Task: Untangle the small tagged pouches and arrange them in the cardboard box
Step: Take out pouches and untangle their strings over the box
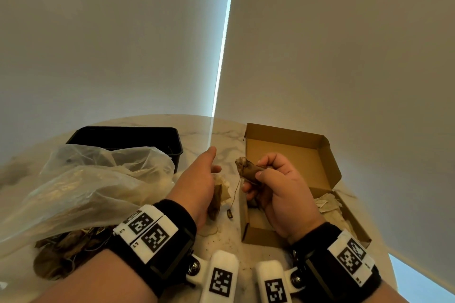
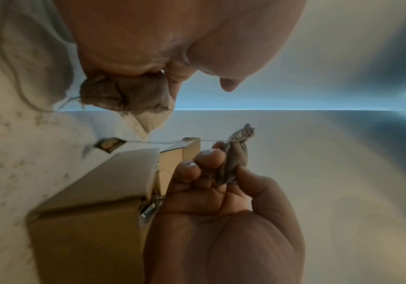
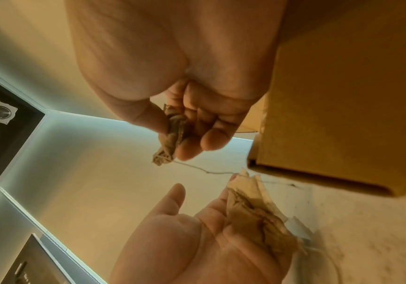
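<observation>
My right hand (image 1: pixel 280 179) pinches a crumpled brown pouch (image 1: pixel 248 170) between thumb and fingers, above the left edge of the open cardboard box (image 1: pixel 290 152). Its string hangs down to a small dark tag (image 1: pixel 230 214) close over the table. My left hand (image 1: pixel 202 179) is just left of it, fingers curled on a clump of pale and brown pouches (image 1: pixel 218 198), thumb sticking out. The left wrist view shows that clump (image 2: pixel 124 96) and the tag (image 2: pixel 109 145). The right wrist view shows the pinched pouch (image 3: pixel 172 134). Flattened pouches (image 1: pixel 330 206) lie in the box's near right part.
A crumpled clear plastic bag (image 1: pixel 86 179) covers the table's left side, with a heap of tangled brown pouches (image 1: pixel 61 251) under its near edge. A black tray (image 1: pixel 128 138) stands behind it. Crumbs dot the marble table (image 1: pixel 221 241) between my wrists.
</observation>
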The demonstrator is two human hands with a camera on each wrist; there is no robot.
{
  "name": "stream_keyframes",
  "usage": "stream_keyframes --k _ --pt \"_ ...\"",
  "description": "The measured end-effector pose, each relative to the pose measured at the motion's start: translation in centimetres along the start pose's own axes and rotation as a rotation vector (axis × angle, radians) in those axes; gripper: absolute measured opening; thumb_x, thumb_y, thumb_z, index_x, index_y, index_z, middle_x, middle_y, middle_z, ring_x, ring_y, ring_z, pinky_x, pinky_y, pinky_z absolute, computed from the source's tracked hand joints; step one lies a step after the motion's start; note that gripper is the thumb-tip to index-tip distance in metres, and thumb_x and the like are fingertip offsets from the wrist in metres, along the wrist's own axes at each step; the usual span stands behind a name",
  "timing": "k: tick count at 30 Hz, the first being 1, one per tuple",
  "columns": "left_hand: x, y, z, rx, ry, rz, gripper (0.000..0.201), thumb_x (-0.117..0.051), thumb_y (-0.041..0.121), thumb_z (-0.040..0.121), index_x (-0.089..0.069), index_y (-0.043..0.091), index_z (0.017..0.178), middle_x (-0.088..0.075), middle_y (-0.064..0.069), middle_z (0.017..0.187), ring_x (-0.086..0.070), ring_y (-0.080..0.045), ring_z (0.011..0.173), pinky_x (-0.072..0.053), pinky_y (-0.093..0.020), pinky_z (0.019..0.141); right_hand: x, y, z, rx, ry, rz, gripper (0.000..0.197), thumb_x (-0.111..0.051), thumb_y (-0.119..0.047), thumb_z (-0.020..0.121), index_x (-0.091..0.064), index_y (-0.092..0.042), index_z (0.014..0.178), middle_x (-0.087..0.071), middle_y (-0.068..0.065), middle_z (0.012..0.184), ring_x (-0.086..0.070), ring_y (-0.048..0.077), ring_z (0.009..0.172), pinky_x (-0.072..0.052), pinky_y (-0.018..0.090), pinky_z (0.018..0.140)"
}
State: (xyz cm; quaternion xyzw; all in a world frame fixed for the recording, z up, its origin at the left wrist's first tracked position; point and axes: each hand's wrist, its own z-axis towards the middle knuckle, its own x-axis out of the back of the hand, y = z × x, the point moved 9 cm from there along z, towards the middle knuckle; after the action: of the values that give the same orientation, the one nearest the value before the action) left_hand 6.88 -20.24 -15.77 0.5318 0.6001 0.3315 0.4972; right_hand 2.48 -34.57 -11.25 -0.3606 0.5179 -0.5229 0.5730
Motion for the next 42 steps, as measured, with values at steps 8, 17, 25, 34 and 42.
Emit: stream_keyframes --k 8,17,25,34,42 --pt "0.4 2.4 -0.7 -0.236 -0.002 0.162 0.038 -0.055 0.050 0.093 -0.065 0.016 0.107 -0.065 -0.008 0.077 -0.058 -0.017 0.060 -0.046 -0.029 0.058 0.7 -0.3 0.0 0.021 0.054 0.069 0.027 -0.042 0.008 0.096 -0.061 -0.012 0.100 -0.065 0.023 0.108 -0.062 0.025 0.066 -0.051 0.033 0.059" --pt "-2.8 2.6 -2.5 -0.369 -0.282 0.464 0.017 -0.069 0.037 0.089 -0.075 0.022 0.091 -0.062 0.011 0.055 -0.052 -0.003 0.047 -0.043 -0.020 0.048 1.2 -0.5 0.2 0.018 0.121 0.181 0.025 -0.042 0.006 0.097 -0.058 -0.010 0.109 -0.066 0.019 0.103 -0.062 0.021 0.065 -0.050 0.034 0.062" --pt "-1.2 4.6 -2.6 -0.505 -0.095 0.439 0.013 -0.060 0.029 0.097 -0.070 0.023 0.090 -0.071 0.002 0.082 -0.052 0.002 0.045 -0.038 -0.012 0.038 0.4 0.3 0.3 -0.067 -0.003 0.132 0.036 -0.042 0.008 0.082 -0.064 -0.009 0.106 -0.062 0.016 0.094 -0.056 0.025 0.070 -0.047 0.034 0.059" --pt "-0.5 5.1 -2.3 -0.530 -0.059 0.403 0.011 -0.062 0.030 0.096 -0.071 0.024 0.092 -0.067 0.000 0.077 -0.058 -0.006 0.052 -0.047 -0.018 0.046 -1.1 0.4 -0.4 -0.117 -0.270 -0.182 0.025 -0.062 -0.014 0.077 -0.077 -0.013 0.097 -0.060 0.003 0.070 -0.051 0.016 0.061 -0.044 0.030 0.057" --pt "-0.7 4.5 -2.3 -0.485 -0.096 0.447 0.014 -0.062 0.031 0.096 -0.071 0.022 0.090 -0.063 -0.002 0.069 -0.053 -0.004 0.044 -0.040 -0.015 0.039 -1.5 -0.4 -0.6 -0.081 -0.286 -0.052 0.028 -0.055 -0.010 0.077 -0.080 -0.017 0.087 -0.059 0.007 0.073 -0.056 0.018 0.063 -0.047 0.031 0.058"
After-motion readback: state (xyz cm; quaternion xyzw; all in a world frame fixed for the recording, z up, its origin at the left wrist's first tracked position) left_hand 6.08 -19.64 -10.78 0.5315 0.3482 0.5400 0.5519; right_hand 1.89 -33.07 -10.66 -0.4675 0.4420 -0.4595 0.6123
